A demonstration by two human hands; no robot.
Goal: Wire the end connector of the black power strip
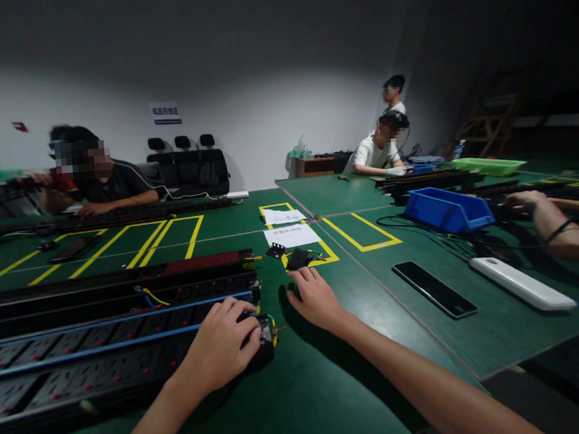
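Observation:
My left hand [223,344] is curled over the right end of a long black power strip [95,366] lying on the green table [313,389], fingers wrapped around its end cap. My right hand [314,296] lies on the table beside it with fingers stretched toward a small black part [299,259] on a yellow-taped square; fingertips are close to it, and nothing is in the hand. Another small black bracket [275,250] sits just beyond. Blue and yellow wires [148,296] run along the opened strips.
More long black strips [114,279] are stacked at left. A black phone [434,288] and a white bar-shaped device [522,283] lie at right, with a blue bin [448,210] behind. White papers [291,235] sit mid-table. Other people sit around; a co-worker's arm [555,223] rests at right.

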